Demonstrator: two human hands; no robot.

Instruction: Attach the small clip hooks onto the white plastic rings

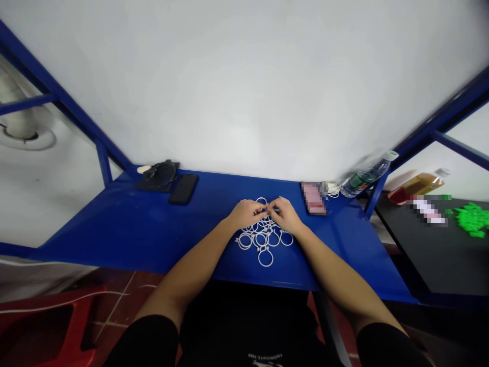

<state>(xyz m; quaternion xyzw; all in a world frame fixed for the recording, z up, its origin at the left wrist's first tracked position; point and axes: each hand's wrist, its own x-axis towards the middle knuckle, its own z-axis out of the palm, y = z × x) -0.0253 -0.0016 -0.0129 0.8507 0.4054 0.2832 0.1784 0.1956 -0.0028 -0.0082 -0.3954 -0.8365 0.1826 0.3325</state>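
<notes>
A tangle of linked white plastic rings lies near the front middle of the blue metal table. My left hand and my right hand rest on the far part of the tangle, with their fingers meeting over it. Both hands appear to pinch a white ring between them, though the fingers hide the exact grip. The rings nearest me lie free of both hands.
A black phone and a dark pouch lie at the table's far left. At the far right are a blurred pink-and-black item, a white cable and a water bottle. Green pieces lie on a black side table.
</notes>
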